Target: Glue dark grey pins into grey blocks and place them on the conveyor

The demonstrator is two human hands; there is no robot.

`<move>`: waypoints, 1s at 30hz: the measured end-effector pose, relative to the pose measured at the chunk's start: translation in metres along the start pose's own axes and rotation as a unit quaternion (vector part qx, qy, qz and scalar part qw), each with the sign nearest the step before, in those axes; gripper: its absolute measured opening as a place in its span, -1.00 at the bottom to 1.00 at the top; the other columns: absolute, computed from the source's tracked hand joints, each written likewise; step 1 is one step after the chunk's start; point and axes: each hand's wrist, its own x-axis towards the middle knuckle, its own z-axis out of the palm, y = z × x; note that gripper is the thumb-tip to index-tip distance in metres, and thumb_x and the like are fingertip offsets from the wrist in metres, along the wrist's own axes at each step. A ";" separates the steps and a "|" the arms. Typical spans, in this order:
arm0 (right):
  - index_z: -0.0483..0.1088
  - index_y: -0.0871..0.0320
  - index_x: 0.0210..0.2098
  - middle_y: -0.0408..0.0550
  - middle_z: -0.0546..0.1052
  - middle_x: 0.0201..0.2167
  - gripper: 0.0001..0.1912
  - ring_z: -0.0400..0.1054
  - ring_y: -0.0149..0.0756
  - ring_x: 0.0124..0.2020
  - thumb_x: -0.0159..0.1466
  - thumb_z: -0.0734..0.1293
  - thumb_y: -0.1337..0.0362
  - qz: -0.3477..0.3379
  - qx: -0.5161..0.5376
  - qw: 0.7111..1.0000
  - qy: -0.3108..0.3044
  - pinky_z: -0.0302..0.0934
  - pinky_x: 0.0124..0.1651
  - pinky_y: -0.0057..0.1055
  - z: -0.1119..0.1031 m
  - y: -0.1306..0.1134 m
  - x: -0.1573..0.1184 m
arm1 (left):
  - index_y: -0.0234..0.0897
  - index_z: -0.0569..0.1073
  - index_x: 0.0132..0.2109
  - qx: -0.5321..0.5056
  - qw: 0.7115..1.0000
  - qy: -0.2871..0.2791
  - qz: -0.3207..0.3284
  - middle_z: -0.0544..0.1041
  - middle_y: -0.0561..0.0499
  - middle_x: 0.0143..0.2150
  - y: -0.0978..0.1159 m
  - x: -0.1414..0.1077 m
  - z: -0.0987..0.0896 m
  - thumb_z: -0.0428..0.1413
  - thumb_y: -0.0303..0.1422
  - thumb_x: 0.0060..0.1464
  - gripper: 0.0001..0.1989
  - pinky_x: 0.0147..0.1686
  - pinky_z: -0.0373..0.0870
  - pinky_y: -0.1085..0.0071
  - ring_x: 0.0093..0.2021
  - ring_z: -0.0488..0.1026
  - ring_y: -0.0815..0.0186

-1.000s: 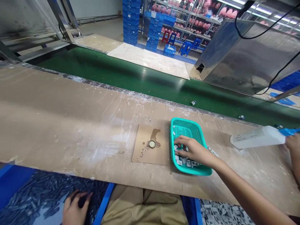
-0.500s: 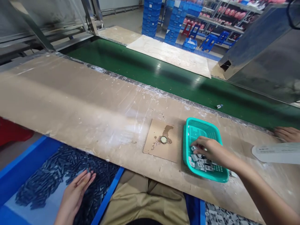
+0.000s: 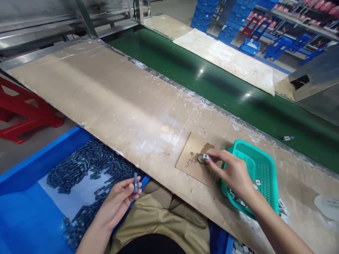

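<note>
My left hand [image 3: 120, 197] pinches a small dark blue-grey plastic stick [image 3: 136, 182], held upright above the table's front edge. Between the thumb and fingers of my right hand [image 3: 235, 173] is a small pale grey block [image 3: 207, 157]. That block is at the rim of a small round cap [image 3: 201, 158] with pale contents; whether they touch I cannot tell. The cap rests on a wet-stained cardboard square [image 3: 186, 157]. Just right of it stands a green plastic basket [image 3: 274, 176] holding more grey blocks, partly hidden by my right arm.
A blue bin [image 3: 26, 208] at lower left holds many dark sticks [image 3: 82, 158]. Grey pieces [image 3: 239, 248] fill another bin at the bottom. Beyond the table [image 3: 106, 98] runs a green conveyor belt [image 3: 185, 63] with one small assembled piece [image 3: 287, 138]. A red stool [image 3: 29, 113] stands at left.
My right hand has left the basket with a grey block and moved left to the round cap. My left hand has risen out of the bin with a dark stick. The camera view has shifted.
</note>
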 end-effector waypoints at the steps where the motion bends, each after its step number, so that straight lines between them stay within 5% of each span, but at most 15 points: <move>1: 0.46 0.12 -0.21 0.01 0.57 -0.31 -0.83 0.46 -0.21 -0.33 0.28 0.28 0.22 -0.011 -0.008 1.000 0.000 0.35 -0.26 -0.30 0.001 0.000 0.000 | -0.37 0.61 -0.38 0.000 1.000 -0.006 -0.003 0.55 -0.02 -0.53 -0.002 0.000 0.001 0.47 -0.30 -0.50 -0.59 -0.54 0.45 0.63 -0.51 0.47 0.42; 12: 0.52 0.11 -0.22 0.02 0.59 -0.31 -0.79 0.50 -0.16 -0.30 0.27 0.29 0.18 -0.014 -0.003 1.000 -0.015 0.39 -0.25 -0.26 0.004 0.001 0.000 | -0.33 0.63 -0.34 0.043 0.996 -0.080 -0.016 0.63 -0.11 -0.28 -0.006 -0.002 0.008 0.42 -0.34 -0.31 -0.71 -0.30 0.49 0.58 -0.28 0.55 0.31; 16: 0.53 0.08 -0.25 0.01 0.62 -0.29 -0.78 0.52 -0.13 -0.29 0.16 0.40 0.12 0.105 0.130 0.986 0.014 0.43 -0.20 -0.21 -0.006 -0.009 -0.003 | -0.37 0.62 -0.34 0.030 0.990 -0.135 -0.015 0.62 -0.10 -0.38 -0.009 -0.003 0.041 0.40 -0.34 -0.27 -0.72 -0.36 0.47 0.60 -0.36 0.54 0.35; 19: 0.52 0.09 -0.32 -0.01 0.63 -0.38 -0.74 0.54 -0.16 -0.37 0.05 0.49 0.11 0.199 0.286 0.937 0.018 0.47 -0.29 -0.28 -0.016 -0.021 -0.009 | -0.37 0.62 -0.32 -0.001 0.988 -0.157 0.006 0.62 -0.09 -0.41 -0.020 0.000 0.076 0.41 -0.33 -0.28 -0.70 -0.37 0.48 0.57 -0.40 0.54 0.36; 24: 0.53 0.12 -0.38 -0.02 0.61 -0.49 -0.77 0.52 -0.22 -0.48 0.00 0.53 0.18 0.222 0.391 0.893 -0.021 0.47 -0.38 -0.37 -0.024 -0.040 -0.023 | -0.32 0.62 -0.25 -0.006 0.982 -0.186 0.035 0.63 -0.08 -0.40 -0.038 0.001 0.121 0.40 -0.31 -0.26 -0.66 -0.33 0.54 0.46 -0.43 0.56 0.32; 30: 0.51 0.13 -0.40 0.01 0.62 -0.47 -0.77 0.54 -0.17 -0.45 0.01 0.53 0.16 0.245 0.409 0.877 -0.059 0.48 -0.36 -0.32 -0.020 -0.044 -0.030 | -0.29 0.62 -0.27 0.011 0.979 -0.189 0.070 0.64 -0.08 -0.30 -0.040 -0.006 0.135 0.40 -0.30 -0.26 -0.68 -0.31 0.59 0.35 -0.44 0.56 0.29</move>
